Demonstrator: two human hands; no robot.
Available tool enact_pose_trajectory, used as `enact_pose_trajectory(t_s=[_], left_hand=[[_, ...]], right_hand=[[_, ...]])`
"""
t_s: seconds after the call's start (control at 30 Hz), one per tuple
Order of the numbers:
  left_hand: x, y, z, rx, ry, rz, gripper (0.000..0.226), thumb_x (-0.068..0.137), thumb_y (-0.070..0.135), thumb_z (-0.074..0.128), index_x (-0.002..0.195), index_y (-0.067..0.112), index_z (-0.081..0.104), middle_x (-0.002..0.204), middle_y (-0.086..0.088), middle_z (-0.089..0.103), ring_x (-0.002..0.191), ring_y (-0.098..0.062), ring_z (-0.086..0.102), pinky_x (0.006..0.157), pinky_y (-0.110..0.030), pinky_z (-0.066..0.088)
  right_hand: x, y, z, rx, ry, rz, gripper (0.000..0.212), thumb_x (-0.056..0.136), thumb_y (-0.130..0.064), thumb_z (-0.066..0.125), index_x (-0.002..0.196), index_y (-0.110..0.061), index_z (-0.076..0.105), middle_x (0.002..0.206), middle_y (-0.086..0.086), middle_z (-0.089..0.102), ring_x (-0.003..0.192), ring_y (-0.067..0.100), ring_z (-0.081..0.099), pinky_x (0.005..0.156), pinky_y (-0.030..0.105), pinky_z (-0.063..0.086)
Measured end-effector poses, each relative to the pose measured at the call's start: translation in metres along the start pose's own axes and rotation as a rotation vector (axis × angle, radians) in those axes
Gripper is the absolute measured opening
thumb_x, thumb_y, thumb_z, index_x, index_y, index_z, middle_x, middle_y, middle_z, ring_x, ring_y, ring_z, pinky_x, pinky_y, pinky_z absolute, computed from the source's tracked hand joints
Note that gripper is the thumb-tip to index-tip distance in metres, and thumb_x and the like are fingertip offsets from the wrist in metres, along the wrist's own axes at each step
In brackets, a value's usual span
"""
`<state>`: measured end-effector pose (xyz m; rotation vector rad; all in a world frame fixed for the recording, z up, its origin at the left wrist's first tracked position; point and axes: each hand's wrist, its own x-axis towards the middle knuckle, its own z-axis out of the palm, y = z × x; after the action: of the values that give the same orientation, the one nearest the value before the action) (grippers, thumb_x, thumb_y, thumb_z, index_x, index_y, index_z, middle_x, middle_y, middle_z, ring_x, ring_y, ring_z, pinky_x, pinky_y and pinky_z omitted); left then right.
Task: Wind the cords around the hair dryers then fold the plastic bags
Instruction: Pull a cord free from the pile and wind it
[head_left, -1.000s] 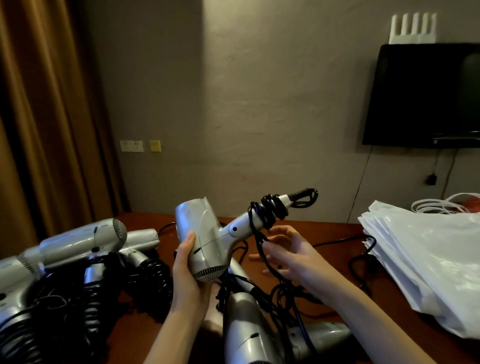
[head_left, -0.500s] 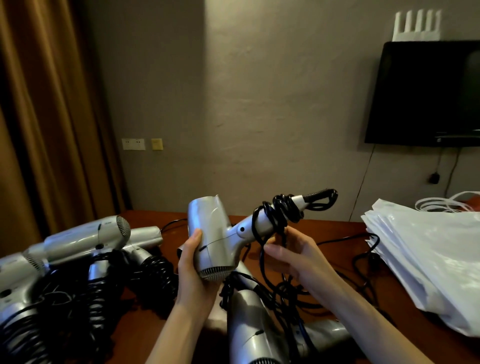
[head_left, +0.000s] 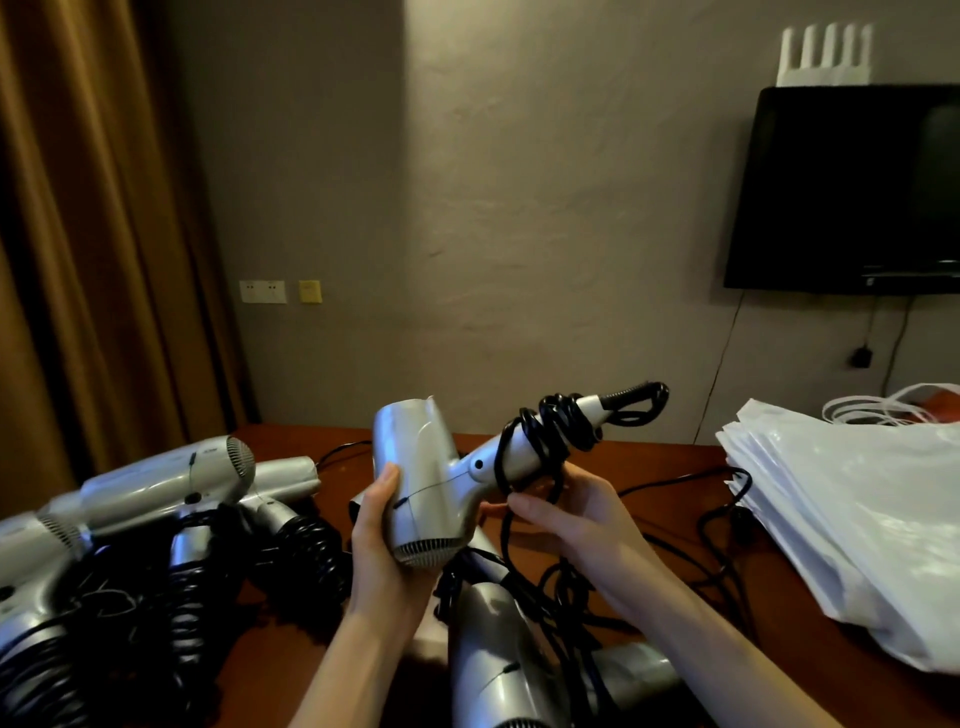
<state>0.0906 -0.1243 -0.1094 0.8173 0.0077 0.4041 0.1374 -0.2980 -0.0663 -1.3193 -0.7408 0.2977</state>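
Left hand (head_left: 387, 540): grips the barrel of the silver hair dryer (head_left: 423, 483) from below, thumb up its side, grille end pointing down.
Right hand (head_left: 582, 525): palm up just under the dryer's handle, fingers curled around a strand of the black cord (head_left: 558, 431).
Cord: several loops sit around the handle; the rest drops past the right hand into a loose tangle on the worktop (head_left: 670, 462).
Open room: bare worktop shows behind the held dryer toward the far edge and in a strip between the tangle and the plastic bags (head_left: 852, 499); the near side is crowded.
Wound dryers (head_left: 171, 499): a cluster lies at the left, cords coiled around their handles, close beside the left forearm.
Unwound dryers (head_left: 493, 660): lie under and between the forearms, in the loose cord.
Plastic bags: a white stack at the right end of the worktop, well apart from the hands, its near corner reaching the worktop edge.
Change: the held dryer sits higher and further right than a second ago, and the right hand has drawn in under the handle with another turn of cord on.
Room: grey wall, brown curtain (head_left: 78, 234) at the left, dark television (head_left: 852, 192) at the upper right, wall sockets (head_left: 262, 291) low on the wall.
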Motion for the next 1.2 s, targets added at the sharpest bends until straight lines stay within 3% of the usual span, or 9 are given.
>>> enact_pose_trajectory(t_s=[0.17, 0.33, 0.53, 0.7, 0.77, 0.83, 0.93, 1.1, 1.2], left_hand=[[-0.001, 0.001, 0.003, -0.031, -0.032, -0.002, 0.103, 0.045, 0.058, 0.086, 0.124, -0.003, 0.06, 0.1, -0.025, 0.062, 0.077, -0.031, 0.062, 0.068, -0.035, 0.051], [-0.004, 0.002, 0.007, -0.05, -0.031, -0.036, 0.098, 0.035, 0.054, 0.09, 0.112, 0.0, 0.062, 0.087, -0.018, 0.065, 0.067, -0.027, 0.065, 0.058, -0.03, 0.055], [-0.005, 0.007, -0.002, -0.023, -0.091, -0.137, 0.108, 0.051, 0.056, 0.084, 0.131, -0.009, 0.051, 0.095, -0.025, 0.055, 0.077, -0.035, 0.057, 0.068, -0.037, 0.048], [-0.007, 0.011, -0.001, 0.056, -0.186, -0.147, 0.098, 0.052, 0.058, 0.081, 0.118, -0.011, 0.059, 0.085, -0.027, 0.059, 0.065, -0.036, 0.06, 0.061, -0.037, 0.046], [-0.009, 0.014, 0.001, 0.095, -0.209, -0.138, 0.089, 0.049, 0.057, 0.082, 0.106, -0.009, 0.065, 0.078, -0.029, 0.06, 0.059, -0.036, 0.061, 0.056, -0.035, 0.048], [-0.01, 0.016, 0.002, 0.157, -0.208, -0.13, 0.087, 0.044, 0.059, 0.083, 0.099, -0.007, 0.07, 0.074, -0.029, 0.061, 0.056, -0.035, 0.061, 0.052, -0.033, 0.049], [-0.013, 0.014, 0.006, 0.24, -0.215, -0.159, 0.087, 0.041, 0.062, 0.082, 0.097, -0.005, 0.074, 0.079, -0.035, 0.064, 0.063, -0.038, 0.061, 0.06, -0.037, 0.046], [-0.015, 0.011, 0.006, 0.208, -0.168, -0.169, 0.103, 0.049, 0.059, 0.082, 0.119, -0.014, 0.059, 0.097, -0.041, 0.059, 0.093, -0.053, 0.051, 0.079, -0.049, 0.04], [-0.014, 0.012, 0.005, 0.123, -0.151, -0.147, 0.106, 0.048, 0.058, 0.084, 0.122, -0.013, 0.057, 0.094, -0.033, 0.059, 0.084, -0.047, 0.056, 0.075, -0.046, 0.046]], right_hand=[[-0.003, -0.008, -0.001, 0.077, -0.046, 0.004, 0.023, 0.075, -0.011, 0.069, 0.097, -0.013, 0.07, 0.094, 0.009, 0.073, 0.093, 0.024, 0.07, 0.085, 0.038, 0.056], [-0.003, -0.008, -0.008, 0.112, -0.167, 0.058, 0.014, 0.076, -0.014, 0.07, 0.068, -0.025, 0.066, 0.056, -0.006, 0.04, 0.049, 0.007, 0.04, 0.05, 0.019, 0.04], [0.002, -0.012, -0.064, 0.282, -0.423, 0.323, 0.028, 0.066, -0.04, 0.082, 0.082, -0.021, 0.07, 0.072, -0.005, 0.045, 0.063, 0.007, 0.042, 0.062, 0.023, 0.035], [0.023, -0.004, -0.1, -0.499, -0.186, 0.384, 0.049, 0.057, -0.053, 0.083, 0.092, -0.022, 0.067, 0.082, -0.007, 0.064, 0.068, 0.006, 0.056, 0.077, 0.032, 0.053], [0.04, -0.021, -0.101, -0.651, -0.299, 0.233, 0.011, 0.082, -0.027, 0.07, 0.092, -0.024, 0.068, 0.081, -0.008, 0.065, 0.067, 0.006, 0.054, 0.066, 0.028, 0.045], [0.052, -0.041, -0.095, -0.791, -0.363, 0.197, 0.014, 0.083, -0.016, 0.068, 0.079, -0.03, 0.068, 0.075, -0.008, 0.065, 0.068, 0.008, 0.056, 0.067, 0.029, 0.043], [0.056, -0.063, -0.086, -0.904, -0.574, 0.329, 0.01, 0.07, -0.03, 0.072, 0.071, -0.025, 0.064, 0.074, -0.004, 0.06, 0.07, 0.01, 0.053, 0.069, 0.026, 0.041], [0.05, -0.066, -0.093, -0.793, -0.733, 0.469, 0.053, 0.08, -0.021, 0.064, 0.128, 0.0, 0.056, 0.128, 0.021, 0.059, 0.111, 0.032, 0.055, 0.099, 0.049, 0.038], [0.039, -0.062, -0.095, -0.651, -0.638, 0.476, 0.028, 0.081, -0.014, 0.06, 0.107, -0.005, 0.066, 0.099, 0.017, 0.064, 0.091, 0.027, 0.051, 0.08, 0.041, 0.037]])
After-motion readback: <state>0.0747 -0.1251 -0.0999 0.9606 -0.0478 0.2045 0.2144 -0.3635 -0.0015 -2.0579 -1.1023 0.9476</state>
